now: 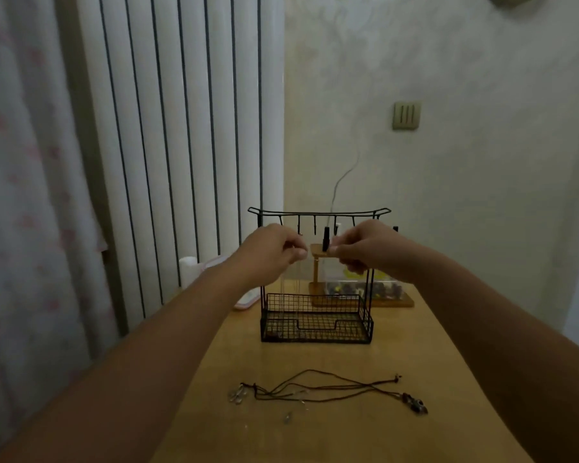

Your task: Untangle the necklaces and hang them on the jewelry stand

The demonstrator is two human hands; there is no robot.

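A thin chain necklace (pixel 290 282) is pinched in the curled fingers of both the left hand (pixel 274 250) and right hand (pixel 365 250), raised before the jewelry stand (pixel 316 279), its strands hanging below the left fingers, while cord necklaces (pixel 325 389) lie on the tabletop (pixel 365 429) well below.

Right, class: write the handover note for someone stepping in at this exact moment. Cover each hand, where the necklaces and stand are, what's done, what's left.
Left hand: raised at the jewelry stand, fingers pinching a thin pale chain that hangs into the stand's basket.
Right hand: raised opposite, fingers curled; what it pinches is too fine to make out.
Done: no necklace clearly seated on a hook yet; this chain is being hung.
Left: the dark cord necklaces lie tangled on the wooden table in front of the stand; untangle them and hang each one.
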